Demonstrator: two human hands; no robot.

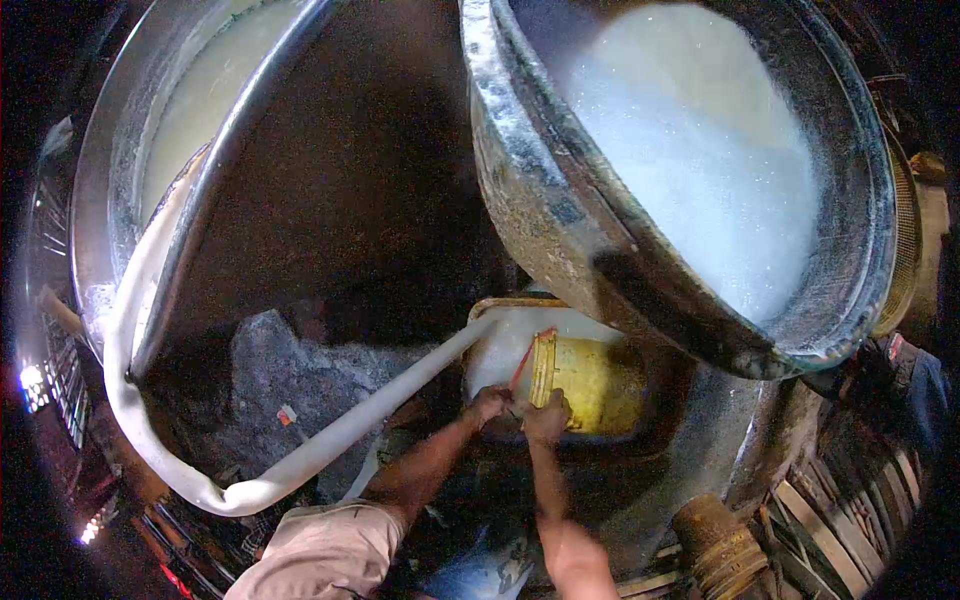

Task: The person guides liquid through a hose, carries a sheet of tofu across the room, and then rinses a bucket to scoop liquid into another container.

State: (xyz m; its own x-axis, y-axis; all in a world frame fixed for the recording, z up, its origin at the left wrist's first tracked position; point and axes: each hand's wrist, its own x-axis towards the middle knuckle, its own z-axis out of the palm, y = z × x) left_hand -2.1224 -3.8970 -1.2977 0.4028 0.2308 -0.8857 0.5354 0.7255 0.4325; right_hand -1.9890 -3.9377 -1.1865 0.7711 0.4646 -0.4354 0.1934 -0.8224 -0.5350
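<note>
A yellow bucket (600, 385) lies tipped on its side, its rim turned to the left, in a tub (515, 302) of cloudy whitish liquid. My right hand (547, 418) is closed on the lower edge of the bucket's rim. Fingers of my left hand (489, 406) are closed at the lower end of the bucket's thin red handle (522, 365). How much of the bucket is under the liquid I cannot tell. A thick white hose (350, 430) ends at the tub's left side.
A large metal pan (590, 225) with foamy white liquid overhangs the tub at upper right. At upper left stands another metal vat (95, 235), the hose hanging over its rim. Wood planks (825, 525) and a rusty-brown round container (720, 545) lie at lower right.
</note>
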